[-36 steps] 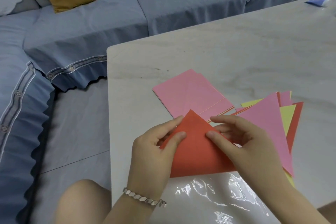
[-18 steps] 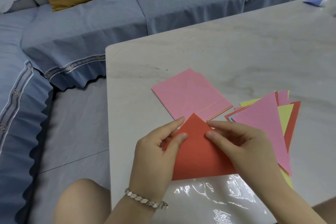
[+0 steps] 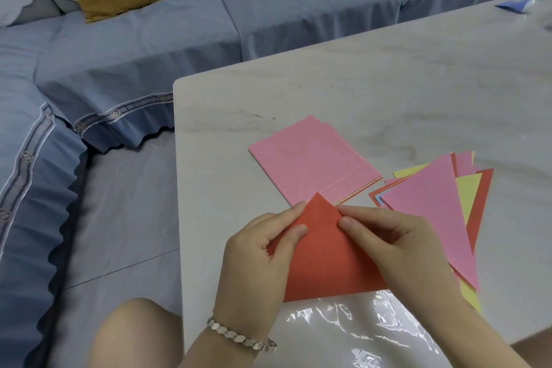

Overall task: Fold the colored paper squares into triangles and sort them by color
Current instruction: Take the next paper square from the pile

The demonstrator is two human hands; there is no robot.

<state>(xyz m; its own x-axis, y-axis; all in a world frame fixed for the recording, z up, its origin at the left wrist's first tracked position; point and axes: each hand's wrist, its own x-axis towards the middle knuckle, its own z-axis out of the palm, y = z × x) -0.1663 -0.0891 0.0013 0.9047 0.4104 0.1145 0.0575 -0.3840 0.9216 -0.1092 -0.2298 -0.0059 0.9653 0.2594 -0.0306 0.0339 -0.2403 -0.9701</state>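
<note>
Red paper (image 3: 325, 257) is thin, light and bends easily. Left hand (image 3: 257, 254) and right hand (image 3: 397, 242) each pinch it near the top corner; hold it there.

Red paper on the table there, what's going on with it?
A person is folding a red paper sheet into a triangle at the near edge of the pale stone-look table. The left hand and right hand pinch it near its top corner. Behind lies a pink-topped stack of paper squares; on the right, an unsorted pile of pink, yellow and red folded triangles.
</note>
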